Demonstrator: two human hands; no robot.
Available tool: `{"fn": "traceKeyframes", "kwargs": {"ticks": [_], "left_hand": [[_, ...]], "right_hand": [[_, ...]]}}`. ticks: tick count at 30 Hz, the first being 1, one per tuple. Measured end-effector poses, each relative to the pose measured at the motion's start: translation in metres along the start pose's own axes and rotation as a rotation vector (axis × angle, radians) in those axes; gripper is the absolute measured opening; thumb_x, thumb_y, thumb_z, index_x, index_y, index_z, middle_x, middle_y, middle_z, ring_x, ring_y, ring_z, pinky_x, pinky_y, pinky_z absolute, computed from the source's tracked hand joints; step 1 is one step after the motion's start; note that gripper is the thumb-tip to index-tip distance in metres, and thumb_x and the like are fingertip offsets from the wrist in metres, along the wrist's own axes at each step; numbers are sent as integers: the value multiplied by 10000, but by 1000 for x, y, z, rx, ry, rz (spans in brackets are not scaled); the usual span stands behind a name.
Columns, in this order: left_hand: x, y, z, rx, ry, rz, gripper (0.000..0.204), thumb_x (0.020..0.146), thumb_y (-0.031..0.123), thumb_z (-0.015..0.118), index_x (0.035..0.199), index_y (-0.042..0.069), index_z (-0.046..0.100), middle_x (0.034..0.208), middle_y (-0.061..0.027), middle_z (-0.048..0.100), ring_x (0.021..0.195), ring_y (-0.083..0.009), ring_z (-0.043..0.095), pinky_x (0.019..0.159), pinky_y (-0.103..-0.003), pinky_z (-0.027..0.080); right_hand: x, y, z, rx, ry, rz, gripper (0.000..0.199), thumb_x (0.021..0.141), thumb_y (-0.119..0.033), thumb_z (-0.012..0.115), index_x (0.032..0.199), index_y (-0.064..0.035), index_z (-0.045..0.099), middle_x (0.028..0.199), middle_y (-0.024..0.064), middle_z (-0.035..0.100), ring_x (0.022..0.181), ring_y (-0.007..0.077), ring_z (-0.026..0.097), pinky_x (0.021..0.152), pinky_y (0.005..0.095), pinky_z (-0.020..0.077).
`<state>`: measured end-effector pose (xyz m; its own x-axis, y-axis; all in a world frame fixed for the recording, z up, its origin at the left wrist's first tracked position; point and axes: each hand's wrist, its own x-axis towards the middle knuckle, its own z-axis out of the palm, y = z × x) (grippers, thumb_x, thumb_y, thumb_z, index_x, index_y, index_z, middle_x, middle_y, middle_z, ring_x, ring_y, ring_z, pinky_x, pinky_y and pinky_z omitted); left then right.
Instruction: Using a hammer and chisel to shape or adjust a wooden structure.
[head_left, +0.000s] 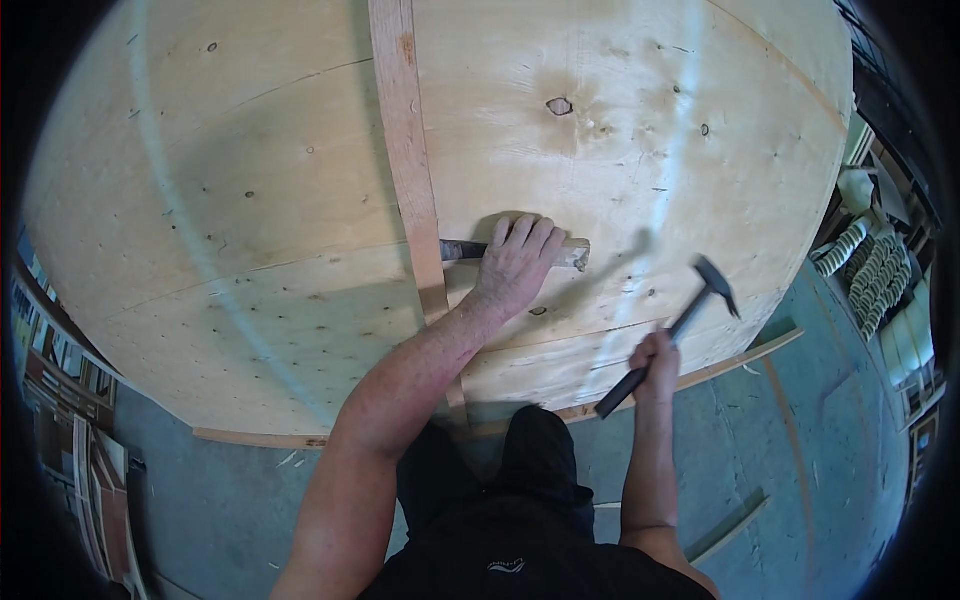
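A broad plywood panel [280, 130] was seen from above, its pale, smooth face marked by dark oval knots, fine seams and two bluish-white streaks, its outline rounded by the fisheye lens. It was crossed from top to bottom by a straight, reddish-brown wooden batten [408, 150]. Just right of the batten, over the lower middle of the panel, a chisel-like tool [577, 254] was held almost crosswise by the left hand [518, 262], its grip wrapped over the middle of the tool. The blunt, worn wooden handle was left showing on the right; the flat, dark metal blade was pointed left, its end brought to the batten's edge. Whether the tip was tucked beneath could not be told.

A hammer [690, 315] was gripped by the right hand [655, 367], the fingers curled firmly around its slim black handle. Its dark metal head, drawn out to a narrow, curved point, was held up to the right, well apart from the wooden handle.

The panel's lower edge was bordered by a bare timber strip [258, 439]. Beyond it, a grey-green floor [210, 500] was scattered with small wood splinters.
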<state>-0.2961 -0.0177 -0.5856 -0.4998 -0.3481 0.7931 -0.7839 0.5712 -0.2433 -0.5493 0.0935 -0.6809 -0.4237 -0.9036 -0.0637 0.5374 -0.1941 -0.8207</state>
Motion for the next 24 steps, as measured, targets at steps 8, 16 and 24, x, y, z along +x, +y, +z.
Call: {"fn": "traceKeyframes", "kwargs": {"ticks": [8,16,24], "left_hand": [[1,5,-2,-6,-25,-5,291,831,162,542,1109,100,604,1050,-54,529,1046,-211,498,921,-376,386],[-3,1,-1,11,-14,-1,289,811,168,563,1089,95,597,1088,-58,527,1086,-222,507,947,-383,399],[-2,1,-7,-6,-57,-19,332,814,159,545,1135,80,574,1087,-66,522,1078,-219,505,945,-372,404]], "right_hand": [[-13,47,2,101,-146,-45,285,923,-175,577,677,-137,438,534,-23,384,426,110,407,399,255,361],[-8,1,-16,-335,-55,43,240,950,-198,620,758,-127,496,570,-33,449,432,70,418,386,234,353],[5,5,-24,309,182,-215,254,901,-114,563,701,-144,408,569,-17,379,523,123,417,475,255,368]]}}
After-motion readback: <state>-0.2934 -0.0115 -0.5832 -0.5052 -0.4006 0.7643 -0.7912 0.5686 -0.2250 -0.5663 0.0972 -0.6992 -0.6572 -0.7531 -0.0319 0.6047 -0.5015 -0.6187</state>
